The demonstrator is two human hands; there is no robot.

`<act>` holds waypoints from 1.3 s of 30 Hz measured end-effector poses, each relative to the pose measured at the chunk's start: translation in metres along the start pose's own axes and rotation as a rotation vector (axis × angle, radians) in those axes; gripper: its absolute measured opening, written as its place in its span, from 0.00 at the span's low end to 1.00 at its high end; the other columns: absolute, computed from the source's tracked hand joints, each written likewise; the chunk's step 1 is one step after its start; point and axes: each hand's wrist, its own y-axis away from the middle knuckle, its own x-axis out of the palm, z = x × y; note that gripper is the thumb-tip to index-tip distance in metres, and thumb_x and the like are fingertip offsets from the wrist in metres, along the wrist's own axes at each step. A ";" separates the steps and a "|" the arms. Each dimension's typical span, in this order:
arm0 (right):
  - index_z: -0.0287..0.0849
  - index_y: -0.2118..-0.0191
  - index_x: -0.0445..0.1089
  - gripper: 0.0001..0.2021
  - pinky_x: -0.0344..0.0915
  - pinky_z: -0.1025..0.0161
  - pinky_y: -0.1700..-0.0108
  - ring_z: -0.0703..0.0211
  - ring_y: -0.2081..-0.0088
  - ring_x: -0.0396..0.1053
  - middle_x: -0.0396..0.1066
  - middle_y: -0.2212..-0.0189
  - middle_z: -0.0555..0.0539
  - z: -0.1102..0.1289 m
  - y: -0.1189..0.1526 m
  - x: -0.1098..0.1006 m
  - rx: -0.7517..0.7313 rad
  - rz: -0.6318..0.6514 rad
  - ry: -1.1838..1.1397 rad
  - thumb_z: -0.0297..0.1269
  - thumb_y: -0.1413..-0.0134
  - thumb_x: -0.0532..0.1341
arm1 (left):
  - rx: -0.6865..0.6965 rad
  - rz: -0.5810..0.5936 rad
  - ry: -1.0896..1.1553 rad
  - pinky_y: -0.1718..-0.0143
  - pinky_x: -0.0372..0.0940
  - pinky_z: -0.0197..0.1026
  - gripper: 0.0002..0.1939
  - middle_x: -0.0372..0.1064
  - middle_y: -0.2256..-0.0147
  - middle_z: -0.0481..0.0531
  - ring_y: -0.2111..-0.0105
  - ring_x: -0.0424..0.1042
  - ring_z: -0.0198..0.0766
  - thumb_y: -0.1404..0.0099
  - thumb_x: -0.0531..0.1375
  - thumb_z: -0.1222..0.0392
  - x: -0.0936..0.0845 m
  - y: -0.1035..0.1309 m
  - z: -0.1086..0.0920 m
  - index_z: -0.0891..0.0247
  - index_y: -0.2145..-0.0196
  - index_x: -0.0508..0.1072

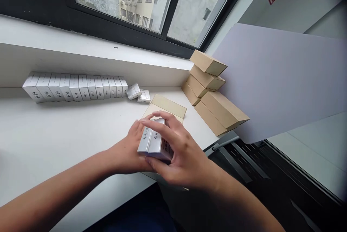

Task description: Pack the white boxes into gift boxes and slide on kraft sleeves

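Note:
Two small white cartons (154,140) with dark printed characters stand side by side between my hands, above a tan cardboard box (170,106) with its flap lying open. My right hand (187,156) is closed round them, its fingers over the far end and its thumb at the near lower edge. Against their left side presses my left hand (128,154), closed on them too, with most of its fingers hidden behind the cartons. Both hands and the cartons cover most of the tan box.
A row of several white cartons (78,87) lines the back of the white table (48,134). Two loose cartons (134,91) lie at its right end. Several closed tan boxes (217,110) are stacked at the right corner, beside a pale panel (282,80). Windows stand behind.

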 end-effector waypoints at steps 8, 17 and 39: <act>0.46 0.43 0.65 0.30 0.68 0.51 0.47 0.47 0.49 0.67 0.67 0.49 0.43 -0.043 0.011 -0.012 0.288 0.474 0.137 0.34 0.54 0.68 | -0.380 0.107 -0.287 0.35 0.49 0.68 0.52 0.27 0.27 0.68 0.29 0.36 0.67 0.47 0.63 0.33 -0.018 -0.010 0.044 0.59 0.32 0.53; 0.45 0.58 0.73 0.16 0.67 0.60 0.63 0.52 0.60 0.68 0.67 0.60 0.46 -0.043 0.006 -0.011 0.211 0.622 0.242 0.30 0.57 0.67 | -0.460 0.132 -0.249 0.50 0.66 0.53 0.19 0.68 0.46 0.55 0.49 0.70 0.52 0.36 0.52 0.51 -0.033 -0.018 0.048 0.53 0.50 0.70; 0.43 0.52 0.71 0.22 0.68 0.50 0.51 0.46 0.52 0.64 0.66 0.50 0.39 -0.040 0.016 0.001 0.046 0.404 0.262 0.29 0.58 0.63 | -0.549 0.205 -0.198 0.55 0.65 0.49 0.19 0.75 0.52 0.54 0.53 0.73 0.52 0.38 0.53 0.49 -0.039 -0.019 0.049 0.55 0.51 0.70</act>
